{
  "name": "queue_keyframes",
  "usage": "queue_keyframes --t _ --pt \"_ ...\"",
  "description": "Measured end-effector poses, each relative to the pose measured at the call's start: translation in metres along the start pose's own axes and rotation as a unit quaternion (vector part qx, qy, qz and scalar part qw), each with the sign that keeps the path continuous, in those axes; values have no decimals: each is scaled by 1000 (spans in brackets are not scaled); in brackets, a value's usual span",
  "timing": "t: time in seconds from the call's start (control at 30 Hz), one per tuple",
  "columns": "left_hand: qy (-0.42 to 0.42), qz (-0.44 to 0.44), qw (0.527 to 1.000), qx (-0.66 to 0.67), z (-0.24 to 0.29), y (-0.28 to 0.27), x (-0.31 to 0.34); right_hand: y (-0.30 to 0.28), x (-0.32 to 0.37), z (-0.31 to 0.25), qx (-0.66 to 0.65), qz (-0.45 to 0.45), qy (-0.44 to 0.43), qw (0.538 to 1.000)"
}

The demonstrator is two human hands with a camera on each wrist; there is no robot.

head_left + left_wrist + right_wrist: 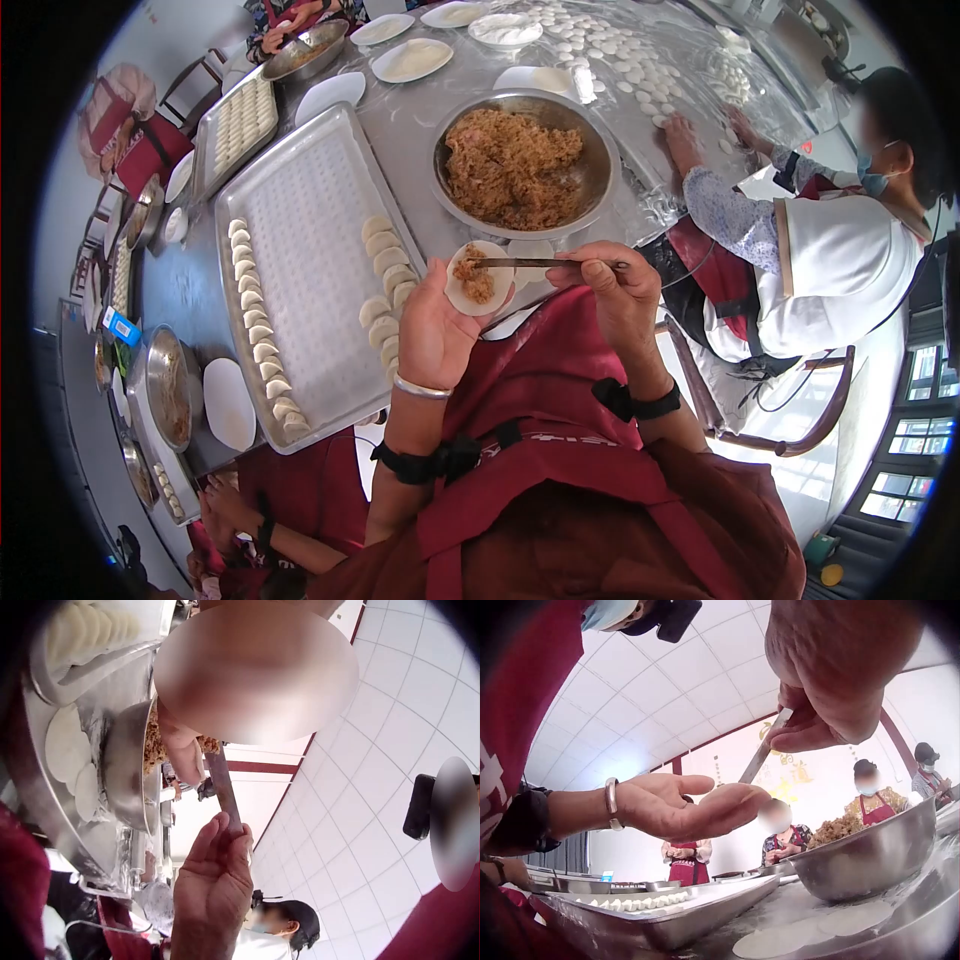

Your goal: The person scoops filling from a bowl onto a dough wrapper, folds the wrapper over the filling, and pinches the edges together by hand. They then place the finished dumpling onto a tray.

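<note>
My left hand point(437, 335) is palm up with a round dough wrapper point(504, 283) lying across its fingers. A lump of brown minced filling point(478, 287) sits on the wrapper. With curled fingers and thumb, my right hand point(622, 285) grips a narrow flat spatula point(540, 263), whose far end touches the filling. The right wrist view shows the left hand point(682, 814) nearly flat, its thumb apart. Just beyond the hands stands a steel bowl point(603, 165) of the same filling point(515, 165). Spare wrappers point(532, 250) lie between the bowl and me.
Left of the bowl is a large metal tray point(305, 230) with dumplings point(258, 325) in rows along both sides. White plates point(412, 60) stand farther back. At right, another person's hands point(684, 142) work among many dough rounds point(635, 65) on the floured table.
</note>
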State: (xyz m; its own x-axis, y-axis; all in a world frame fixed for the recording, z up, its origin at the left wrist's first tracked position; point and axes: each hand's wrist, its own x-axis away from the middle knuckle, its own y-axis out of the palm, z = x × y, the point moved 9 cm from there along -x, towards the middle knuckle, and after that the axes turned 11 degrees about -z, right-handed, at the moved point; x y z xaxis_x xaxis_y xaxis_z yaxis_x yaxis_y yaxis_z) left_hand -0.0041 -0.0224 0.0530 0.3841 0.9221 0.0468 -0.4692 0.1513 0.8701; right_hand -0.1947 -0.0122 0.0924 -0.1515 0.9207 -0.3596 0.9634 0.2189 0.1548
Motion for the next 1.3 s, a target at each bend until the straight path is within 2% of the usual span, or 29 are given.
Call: queue_keyframes --t 0.23,0.43,0.83,1.03,1.13,1.23,1.27,1.3 --pt "3 2 1000 3 0 -1 -6 -4 -2 -4 23 20 0 1000" --pt "-1 -2 1000 -28 3 -1 -15 -3 -9 -14 49 25 -46 997" --pt "-18 -12 997 -70 6 3 -51 -38 -27 7 -71 139 -21 987" --pt "-36 -4 992 -117 6 -1 -67 -61 -37 26 -104 196 40 974" --pt "-44 7 991 -125 7 -7 -73 -76 -45 40 -97 210 42 972" --pt "-46 4 994 -97 5 -10 -77 -84 -62 36 72 171 -16 982" --pt "-47 3 995 -84 4 -12 -78 -81 -63 25 225 143 -46 963" --pt "-46 0 996 -70 4 -11 -80 -75 -66 13 372 111 -77 918"
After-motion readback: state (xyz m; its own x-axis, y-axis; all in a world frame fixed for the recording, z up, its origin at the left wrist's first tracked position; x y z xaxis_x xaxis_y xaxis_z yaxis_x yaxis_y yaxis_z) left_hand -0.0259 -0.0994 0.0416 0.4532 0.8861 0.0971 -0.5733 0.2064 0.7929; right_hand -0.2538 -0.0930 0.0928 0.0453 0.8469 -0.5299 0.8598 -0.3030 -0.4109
